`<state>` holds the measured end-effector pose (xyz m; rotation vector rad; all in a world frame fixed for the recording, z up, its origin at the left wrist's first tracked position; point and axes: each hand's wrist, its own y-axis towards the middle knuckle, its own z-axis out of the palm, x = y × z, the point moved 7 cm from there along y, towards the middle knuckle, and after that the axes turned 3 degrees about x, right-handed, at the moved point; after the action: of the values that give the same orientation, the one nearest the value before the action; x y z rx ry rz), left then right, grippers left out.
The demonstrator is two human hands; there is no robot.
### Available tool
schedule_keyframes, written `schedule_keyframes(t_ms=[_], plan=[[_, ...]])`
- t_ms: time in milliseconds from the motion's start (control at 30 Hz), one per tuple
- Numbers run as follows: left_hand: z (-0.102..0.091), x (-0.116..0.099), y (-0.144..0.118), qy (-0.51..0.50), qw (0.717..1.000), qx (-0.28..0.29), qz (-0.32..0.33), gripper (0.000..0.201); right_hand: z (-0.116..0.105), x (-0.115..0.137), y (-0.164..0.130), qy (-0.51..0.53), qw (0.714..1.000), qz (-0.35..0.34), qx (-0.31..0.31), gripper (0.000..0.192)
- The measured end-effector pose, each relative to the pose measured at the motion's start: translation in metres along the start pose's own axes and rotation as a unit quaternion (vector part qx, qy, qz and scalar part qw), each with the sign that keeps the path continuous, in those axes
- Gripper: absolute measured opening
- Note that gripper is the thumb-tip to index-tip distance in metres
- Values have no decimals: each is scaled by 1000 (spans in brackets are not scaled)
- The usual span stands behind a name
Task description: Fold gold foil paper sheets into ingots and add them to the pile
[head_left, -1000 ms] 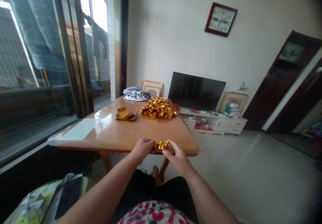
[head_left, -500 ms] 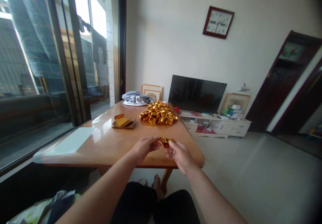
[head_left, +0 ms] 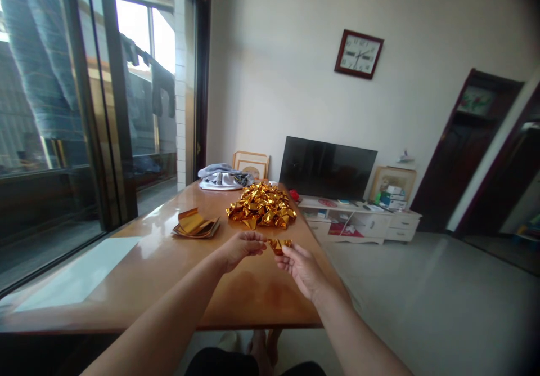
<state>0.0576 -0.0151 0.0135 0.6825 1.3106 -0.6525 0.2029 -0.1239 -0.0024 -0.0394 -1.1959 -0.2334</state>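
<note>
Above the near part of the wooden table, my right hand (head_left: 301, 266) pinches a folded gold foil paper ingot (head_left: 279, 246) between thumb and fingers. Its pointed ends stick out to both sides. My left hand (head_left: 244, 247) is closed, thumb against fingers, with its fingertips at the ingot's left point. Just beyond my hands lies a big heap of shiny gold folded foil pieces (head_left: 262, 206). To the left of the heap is a small stack of flat gold paper sheets (head_left: 194, 225), the top one curling up.
The glossy table (head_left: 169, 274) carries a pale sheet (head_left: 84, 272) at the left and folded clothing (head_left: 223, 177) at the far end. Sliding glass doors (head_left: 101, 94) run along the left. A television (head_left: 328, 168) stands on a white cabinet (head_left: 375, 227) beyond.
The view has tilted up, so wall and table sit lower and more of the near table shows. Both hands stay at the foil ingot, which now shows a broader, more even face.
</note>
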Motion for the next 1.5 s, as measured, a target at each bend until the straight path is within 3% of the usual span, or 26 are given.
schedule_keyframes(t_ms=[133, 367, 600, 1033, 1500], plan=[[-15, 0, 20, -2, 1000, -21, 1, 35, -3, 3, 19, -36, 999, -14, -10, 33], [-23, 3, 45, 1, 999, -42, 27, 46, 3, 6, 54, -144, 987, -72, -4, 42], [-34, 20, 53, 70, 992, -88, 62, 28, 13, 3, 81, -220, 969, -114, 20, 43], [-55, 38, 60, 71, 985, -151, 31, 20, -1, -27, 124, -407, 899, -147, -65, 58], [-66, 37, 63, 181, 966, -185, 25, 25, -5, -49, 128, -363, 922, -129, -43, 62]])
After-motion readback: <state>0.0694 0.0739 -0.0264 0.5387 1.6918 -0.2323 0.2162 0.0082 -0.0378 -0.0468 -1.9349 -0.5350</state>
